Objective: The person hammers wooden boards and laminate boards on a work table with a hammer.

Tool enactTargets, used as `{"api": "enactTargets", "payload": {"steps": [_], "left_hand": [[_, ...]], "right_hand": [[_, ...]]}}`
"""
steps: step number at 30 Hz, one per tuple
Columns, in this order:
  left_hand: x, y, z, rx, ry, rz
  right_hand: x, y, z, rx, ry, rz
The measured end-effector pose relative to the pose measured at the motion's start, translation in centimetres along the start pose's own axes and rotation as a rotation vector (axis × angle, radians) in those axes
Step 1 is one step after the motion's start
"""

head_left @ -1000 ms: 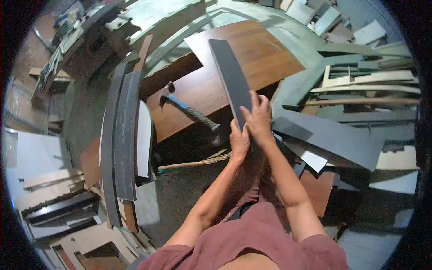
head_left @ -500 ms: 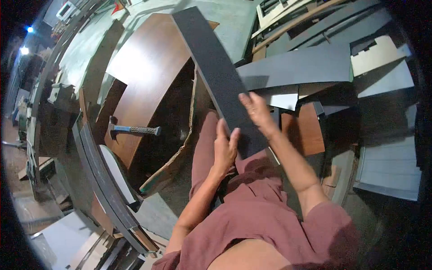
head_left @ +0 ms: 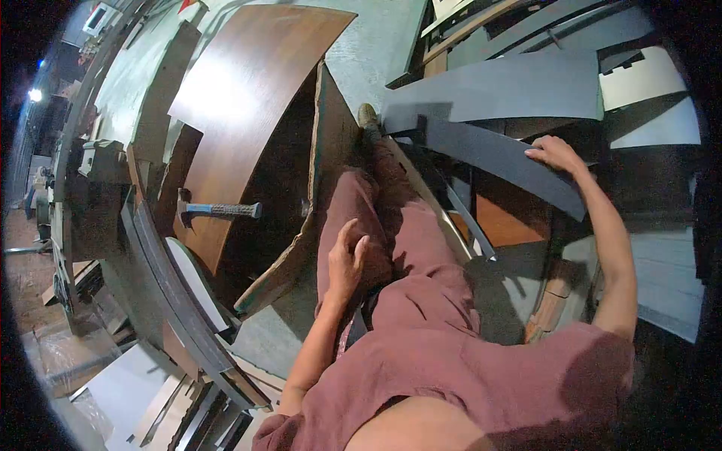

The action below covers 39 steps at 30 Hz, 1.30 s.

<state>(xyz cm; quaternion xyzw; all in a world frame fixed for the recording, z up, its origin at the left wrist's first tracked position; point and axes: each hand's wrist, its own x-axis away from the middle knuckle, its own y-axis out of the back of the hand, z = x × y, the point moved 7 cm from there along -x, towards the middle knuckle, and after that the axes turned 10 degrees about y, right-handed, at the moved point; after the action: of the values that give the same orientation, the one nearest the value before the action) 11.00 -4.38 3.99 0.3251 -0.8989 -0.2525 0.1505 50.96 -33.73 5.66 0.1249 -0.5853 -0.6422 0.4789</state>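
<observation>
My right hand [head_left: 558, 155] is closed on the far edge of a long dark grey board [head_left: 492, 154], out to my right. That board lies low over the other boards there, tilted down toward its near end. Above my thigh, my left hand [head_left: 346, 261] is empty, its thumb and fingers apart. To its left stands a large curved brown wood-grain panel [head_left: 259, 83] with a rough, torn edge. A claw hammer [head_left: 226, 210] with a blue and grey handle rests on the panel's lower part.
A lighter grey curved panel [head_left: 511, 86] is at the upper right, near a cream notched piece [head_left: 643, 79]. A reddish-brown board [head_left: 508, 214] shows beneath the dark one. Curved dark strips [head_left: 169, 278] stand on the left, with stacked white boards [head_left: 124, 391] below.
The dark grey board has swung from in front of me to the right, down onto the other boards. My left hand has let go of it; my right hand has moved right with it.
</observation>
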Motion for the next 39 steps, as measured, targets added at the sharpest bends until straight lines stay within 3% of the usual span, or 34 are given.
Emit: {"api": "enactTargets", "payload": {"steps": [1, 3, 5, 8, 11, 13, 17, 19, 21, 23, 25, 29, 31, 32, 34, 39], "left_hand": [[0.0, -0.2, 0.2, 0.008, -0.002, -0.009], [0.0, -0.3, 0.3, -0.022, -0.032, -0.037], [0.0, -0.2, -0.1, -0.072, -0.094, -0.085], [-0.2, -0.2, 0.1, -0.021, -0.039, -0.045], [-0.3, -0.4, 0.0, -0.043, -0.033, -0.04], [-0.4, -0.6, 0.1, -0.059, -0.025, -0.03], [-0.7, -1.0, 0.1, -0.083, -0.015, -0.029], [-0.8, -1.0, 0.1, -0.064, -0.013, -0.026], [-0.9, -1.1, -0.2, -0.035, -0.024, -0.004], [-0.9, -0.8, -1.3, -0.158, -0.112, -0.086], [-0.9, -1.3, -0.3, -0.123, -0.052, -0.04], [-1.0, -1.7, 0.3, -0.105, -0.037, -0.031], [-1.2, -1.5, -0.9, -0.218, -0.168, -0.116], [-1.4, -1.5, -1.2, -0.211, -0.169, -0.123], [-1.2, -1.6, -1.1, -0.181, -0.091, -0.032], [-0.9, -1.6, -0.3, -0.203, -0.073, -0.03]], "right_hand": [[-0.9, 0.4, 0.2, -0.004, 0.005, 0.002], [-2.5, -0.1, 0.0, 0.142, -0.074, 0.222], [-4.0, 0.0, -0.5, 0.164, -0.001, 0.153], [-6.4, 0.0, -1.4, 0.14, 0.085, 0.278], [-8.9, 0.7, -3.4, 0.208, -0.011, 0.404], [-10.0, 1.5, -4.0, 0.245, 0.096, 0.32], [-10.8, 2.9, -5.5, 0.334, -0.128, 0.451], [-12.5, 0.8, -6.4, 0.283, 0.021, 0.436], [-13.9, -1.4, -6.7, 0.436, 0.017, 0.432], [-14.6, -2.8, -5.6, 0.572, -0.061, 0.354], [-15.3, -3.9, -5.5, 0.637, -0.174, 0.243], [-14.0, -5.4, -5.3, 0.557, -0.231, 0.121], [-11.5, -4.5, -3.4, 0.628, -0.113, -0.284], [-10.5, -4.7, -2.9, 0.65, -0.056, -0.386], [-8.5, -5.6, -3.1, 0.651, -0.056, -0.406], [-6.6, -9.6, -5.9, 0.611, -0.074, -0.471]]}}
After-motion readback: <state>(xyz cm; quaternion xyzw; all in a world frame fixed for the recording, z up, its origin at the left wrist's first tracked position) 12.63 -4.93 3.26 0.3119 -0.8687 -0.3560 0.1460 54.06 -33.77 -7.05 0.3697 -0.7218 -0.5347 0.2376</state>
